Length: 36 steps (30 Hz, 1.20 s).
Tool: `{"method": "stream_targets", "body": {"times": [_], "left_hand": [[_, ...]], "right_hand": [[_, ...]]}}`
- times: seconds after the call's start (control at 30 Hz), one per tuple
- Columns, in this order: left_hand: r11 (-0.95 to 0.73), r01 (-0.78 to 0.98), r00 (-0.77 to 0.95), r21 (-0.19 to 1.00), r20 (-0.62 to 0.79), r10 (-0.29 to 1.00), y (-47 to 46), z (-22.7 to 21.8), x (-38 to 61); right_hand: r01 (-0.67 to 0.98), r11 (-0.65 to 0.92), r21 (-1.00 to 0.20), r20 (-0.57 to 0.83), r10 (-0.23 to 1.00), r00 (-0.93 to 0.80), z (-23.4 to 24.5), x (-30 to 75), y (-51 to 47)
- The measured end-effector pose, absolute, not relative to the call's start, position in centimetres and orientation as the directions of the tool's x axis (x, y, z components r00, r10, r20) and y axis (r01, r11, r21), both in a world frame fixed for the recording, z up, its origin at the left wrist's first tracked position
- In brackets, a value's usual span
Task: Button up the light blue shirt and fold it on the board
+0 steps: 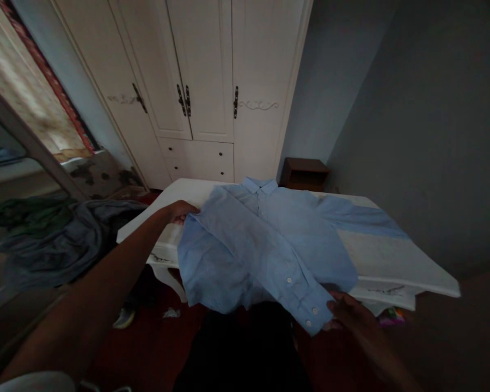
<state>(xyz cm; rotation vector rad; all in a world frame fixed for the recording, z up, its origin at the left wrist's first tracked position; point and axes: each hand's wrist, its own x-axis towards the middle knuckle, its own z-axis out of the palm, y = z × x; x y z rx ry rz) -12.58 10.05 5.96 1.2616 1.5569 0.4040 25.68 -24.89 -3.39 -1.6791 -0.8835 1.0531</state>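
A light blue button-up shirt [310,231] lies front up on a white table [392,256], its collar at the far edge. One sleeve stretches out flat to the right; the other is drawn diagonally across the front toward me. My left hand [182,211] pinches the shirt at its left side, by the upper part of the folded sleeve. My right hand [345,309] grips the cuff of that sleeve, past the near table edge. White buttons show on the cuff. The shirt's lower hem hangs over the front of the table.
A white wardrobe [204,65] with dark handles stands behind the table. A small brown cabinet [306,166] sits at its right. Grey and green clothes [65,239] are heaped at the left. A shoe [124,317] lies on the red floor [147,348].
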Motion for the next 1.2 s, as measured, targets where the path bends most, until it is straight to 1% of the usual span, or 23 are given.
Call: {"method": "stream_targets", "body": {"times": [0.1,0.17,0.23,0.33,0.4,0.43,0.5,0.6,0.67,0.73,0.83,0.93,0.97,1.03,1.13,1.2], "left_hand": [[0.389,0.514,0.098,0.764,-0.503,0.859,9.8,5.8,-12.9],[0.387,0.504,0.110,0.772,-0.501,0.858,9.6,5.9,-13.3],[0.400,0.489,0.136,0.775,-0.521,0.843,9.2,6.0,-13.9],[0.412,0.481,0.193,0.774,-0.552,0.811,8.6,6.3,-14.8],[0.382,0.476,0.208,0.792,-0.524,0.826,8.1,6.2,-15.1],[0.358,0.469,0.203,0.808,-0.493,0.846,7.8,5.9,-15.2],[0.314,0.445,0.177,0.839,-0.426,0.887,7.3,5.1,-15.3],[0.228,0.409,0.129,0.884,-0.303,0.944,7.0,3.3,-15.3],[0.144,0.426,0.107,0.893,-0.207,0.972,7.0,2.2,-15.4],[0.051,0.504,0.102,0.862,-0.118,0.988,7.0,1.5,-15.5],[-0.065,0.662,0.098,0.746,0.000,0.995,6.7,1.2,-15.4],[-0.112,0.739,0.056,0.664,0.105,0.993,5.9,1.1,-15.1],[-0.112,0.754,0.036,0.648,0.129,0.991,5.6,1.1,-15.0],[-0.107,0.783,0.010,0.613,0.159,0.987,5.1,1.0,-14.7],[-0.105,0.803,0.005,0.587,0.169,0.986,4.6,1.0,-14.5],[-0.116,0.805,0.016,0.582,0.175,0.984,4.5,1.1,-14.5]], "right_hand": [[0.337,-0.205,-0.919,-0.014,0.872,0.490,-1.4,26.7,-22.9],[0.451,-0.115,-0.885,0.130,0.870,0.475,1.0,26.4,-20.6],[0.499,0.018,-0.867,0.222,0.909,0.353,3.5,25.1,-17.2],[0.426,0.201,-0.882,0.268,0.958,0.104,6.3,21.5,-9.6],[0.400,0.237,-0.885,0.256,0.967,-0.006,7.0,18.5,-3.4],[0.424,0.211,-0.881,0.218,0.975,-0.032,7.1,16.9,-0.1],[0.550,0.101,-0.829,0.110,0.994,-0.017,7.0,13.9,6.1],[0.628,0.043,-0.777,0.048,0.999,-0.009,6.5,9.9,13.5],[0.678,0.001,-0.735,0.000,1.000,-0.001,6.0,7.7,17.1],[0.721,-0.047,-0.692,-0.051,0.999,0.016,5.4,6.0,19.7],[0.763,-0.120,-0.636,-0.145,0.989,0.035,4.4,4.4,22.4],[0.778,-0.155,-0.609,-0.225,0.974,0.018,3.4,4.1,24.3],[0.779,-0.149,-0.609,-0.227,0.974,0.008,3.0,4.3,24.8],[0.781,-0.109,-0.615,-0.189,0.982,-0.012,2.4,5.0,25.4],[0.797,0.004,-0.604,-0.076,0.995,-0.062,1.7,6.5,25.7],[0.810,0.119,-0.574,0.017,0.991,-0.134,1.6,7.1,25.5]]}}
